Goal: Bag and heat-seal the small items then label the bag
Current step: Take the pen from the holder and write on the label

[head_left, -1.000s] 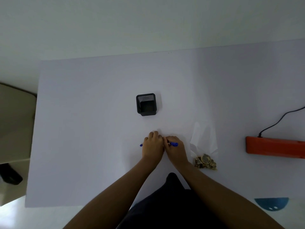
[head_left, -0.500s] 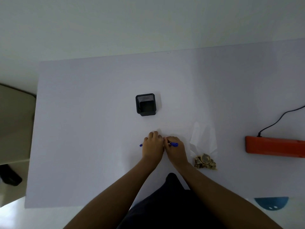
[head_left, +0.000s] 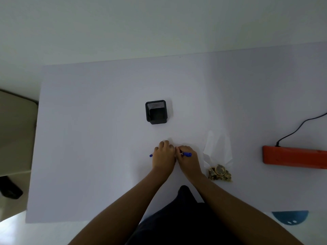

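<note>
Near the table's front, my left hand (head_left: 163, 154) and my right hand (head_left: 187, 159) meet knuckle to knuckle, both closed around a blue pen (head_left: 187, 154) that lies crosswise. One blue end pokes out left of my left hand, the other out of my right fist. A clear plastic bag (head_left: 218, 147) lies flat just right of my right hand, with several small golden items (head_left: 219, 172) bunched at its near end. The orange heat sealer (head_left: 293, 157) rests at the right edge, well clear of both hands.
A black mesh pen holder (head_left: 156, 112) stands on the white table (head_left: 88, 138) beyond my hands. A black cable (head_left: 299, 129) runs from the sealer off to the right. A blue half-round object (head_left: 290, 217) sits at the front right.
</note>
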Demonstrator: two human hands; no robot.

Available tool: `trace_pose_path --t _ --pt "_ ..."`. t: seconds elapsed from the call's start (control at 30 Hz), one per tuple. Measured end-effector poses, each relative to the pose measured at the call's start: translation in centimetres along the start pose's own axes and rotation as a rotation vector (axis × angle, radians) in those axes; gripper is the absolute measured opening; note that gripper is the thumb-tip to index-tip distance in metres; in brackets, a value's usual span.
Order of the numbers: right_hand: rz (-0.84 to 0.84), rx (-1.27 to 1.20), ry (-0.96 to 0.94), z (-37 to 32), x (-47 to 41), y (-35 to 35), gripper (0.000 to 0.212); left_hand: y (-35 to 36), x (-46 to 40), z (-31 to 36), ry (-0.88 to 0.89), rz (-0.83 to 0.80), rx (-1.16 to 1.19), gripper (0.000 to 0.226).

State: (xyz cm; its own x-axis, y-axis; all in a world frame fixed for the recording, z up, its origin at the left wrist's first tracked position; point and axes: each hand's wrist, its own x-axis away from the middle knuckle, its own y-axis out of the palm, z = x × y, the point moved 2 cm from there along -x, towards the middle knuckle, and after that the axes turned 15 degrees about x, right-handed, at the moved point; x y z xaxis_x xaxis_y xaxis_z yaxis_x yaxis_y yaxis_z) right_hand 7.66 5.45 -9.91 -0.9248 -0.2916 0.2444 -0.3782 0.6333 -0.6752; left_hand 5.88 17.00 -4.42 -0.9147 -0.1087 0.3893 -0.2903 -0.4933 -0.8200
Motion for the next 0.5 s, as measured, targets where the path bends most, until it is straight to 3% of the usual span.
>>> trace_pose_path --t 0.17,0.5 --pt "0.024 0.052 0.050 -0.3 0.3 -0.4 0.027 0.0 0.1 -0.1 0.001 0.000 -0.006 0.019" --pt "-0.022 0.014 -0.035 -0.9 0.7 -0.6 0.042 -0.3 0.2 0.0 -0.001 -0.011 0.003 0.014"
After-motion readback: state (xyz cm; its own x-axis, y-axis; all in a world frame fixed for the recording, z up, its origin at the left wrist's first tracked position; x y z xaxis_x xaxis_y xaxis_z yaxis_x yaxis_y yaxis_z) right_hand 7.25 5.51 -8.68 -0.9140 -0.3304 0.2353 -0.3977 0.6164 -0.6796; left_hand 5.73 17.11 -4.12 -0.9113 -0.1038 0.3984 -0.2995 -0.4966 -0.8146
